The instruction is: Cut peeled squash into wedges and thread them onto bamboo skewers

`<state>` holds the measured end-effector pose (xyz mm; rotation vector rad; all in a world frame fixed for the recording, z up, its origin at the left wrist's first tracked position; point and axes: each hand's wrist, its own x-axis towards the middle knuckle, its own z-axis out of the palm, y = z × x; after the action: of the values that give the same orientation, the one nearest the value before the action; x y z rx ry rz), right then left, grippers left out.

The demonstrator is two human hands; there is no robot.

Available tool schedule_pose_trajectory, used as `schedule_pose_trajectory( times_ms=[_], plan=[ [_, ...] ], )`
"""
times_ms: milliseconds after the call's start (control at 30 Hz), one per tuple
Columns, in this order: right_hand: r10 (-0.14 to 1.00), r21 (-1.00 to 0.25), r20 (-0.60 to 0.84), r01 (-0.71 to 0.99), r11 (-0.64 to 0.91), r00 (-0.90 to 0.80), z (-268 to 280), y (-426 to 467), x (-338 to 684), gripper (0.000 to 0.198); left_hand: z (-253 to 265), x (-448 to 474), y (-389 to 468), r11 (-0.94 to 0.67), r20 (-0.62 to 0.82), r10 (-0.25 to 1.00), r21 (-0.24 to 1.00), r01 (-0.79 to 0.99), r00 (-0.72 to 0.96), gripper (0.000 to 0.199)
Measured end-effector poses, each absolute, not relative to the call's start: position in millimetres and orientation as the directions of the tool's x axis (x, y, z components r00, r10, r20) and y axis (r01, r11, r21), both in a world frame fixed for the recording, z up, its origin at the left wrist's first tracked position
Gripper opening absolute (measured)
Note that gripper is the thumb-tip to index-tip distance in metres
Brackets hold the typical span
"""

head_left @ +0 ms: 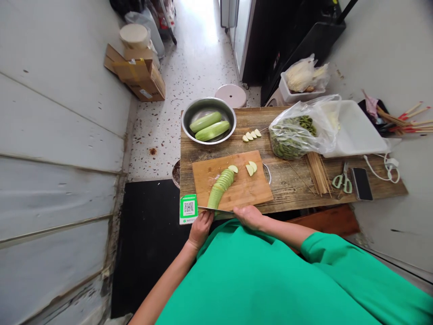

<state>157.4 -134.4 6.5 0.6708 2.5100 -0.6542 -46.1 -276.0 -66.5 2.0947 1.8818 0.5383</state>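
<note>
A partly sliced zucchini (220, 186) lies on the wooden cutting board (241, 194), its slices still lined up in a row. At its near end, the curled fingers of my left hand (200, 229) hold the uncut part. My right hand (249, 217) is closed around the handle of a knife (219, 211), whose blade crosses the zucchini by the board's near edge, close to my left fingers. The handle is hidden in my grip. Loose zucchini slices (251, 168) lie on the right of the board.
Behind the board stand a metal bowl (185, 127) with two peeled zucchini pieces and skewered slices (252, 135). To the right are a plastic bag of green food (291, 135), bamboo skewers (318, 174), scissors (343, 181), a phone (362, 184) and a white tray (358, 131). A QR-code card (188, 208) sits front left.
</note>
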Motion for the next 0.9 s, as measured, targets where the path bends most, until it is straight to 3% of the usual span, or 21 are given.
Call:
schedule_pose_trajectory(
  times_ms=[167, 267, 333, 400, 500, 567, 700, 900],
  plan=[
    [0.378, -0.383, -0.482, 0.578, 0.720, -0.791, 4.5, -136.6, 160.7, 0.019, -63.4, -47.9, -273.9, -0.084, 0.070, 0.996, 0.541, 0.837, 0.055, 0.024],
    [0.400, -0.453, -0.430, 0.577, 0.680, -0.809, 6.2, -137.2, 166.4, 0.021, -48.0, -51.1, -277.7, 0.073, 0.029, 0.991, 0.698, 0.712, -0.130, 0.021],
    [0.420, -0.513, -0.381, 0.567, 0.645, -0.823, 8.1, -136.1, 171.8, 0.022, -32.3, -54.5, -278.8, 0.257, -0.053, 0.917, 0.837, 0.484, -0.394, 0.027],
    [0.451, -0.575, -0.329, 0.555, 0.601, -0.830, 10.0, -134.7, 177.3, 0.022, -15.4, -59.7, -277.0, 0.354, -0.248, 0.756, 0.933, 0.060, -0.606, 0.033],
    [0.515, -0.661, -0.261, 0.540, 0.521, -0.816, 12.1, -133.4, 183.6, 0.022, 5.1, -69.8, -271.8, 0.242, -0.558, 0.626, 0.803, -0.545, -0.545, 0.028],
    [0.564, -0.705, -0.228, 0.533, 0.467, -0.794, 12.8, -133.5, 186.6, 0.023, 12.3, -76.4, -270.1, 0.184, -0.638, 0.630, 0.676, -0.713, -0.442, 0.021],
    [0.650, -0.749, -0.187, 0.535, 0.391, -0.737, 12.4, -136.7, 191.7, 0.025, 7.6, -90.9, -274.1, 0.192, -0.688, 0.612, 0.608, -0.771, -0.390, 0.016],
    [0.760, -0.791, -0.200, 0.560, 0.247, -0.618, 2.8, -155.5, 198.7, 0.033, -34.6, -141.9, -287.0, 0.167, -0.755, 0.309, 0.642, -0.748, -0.579, 0.011]
  ],
)
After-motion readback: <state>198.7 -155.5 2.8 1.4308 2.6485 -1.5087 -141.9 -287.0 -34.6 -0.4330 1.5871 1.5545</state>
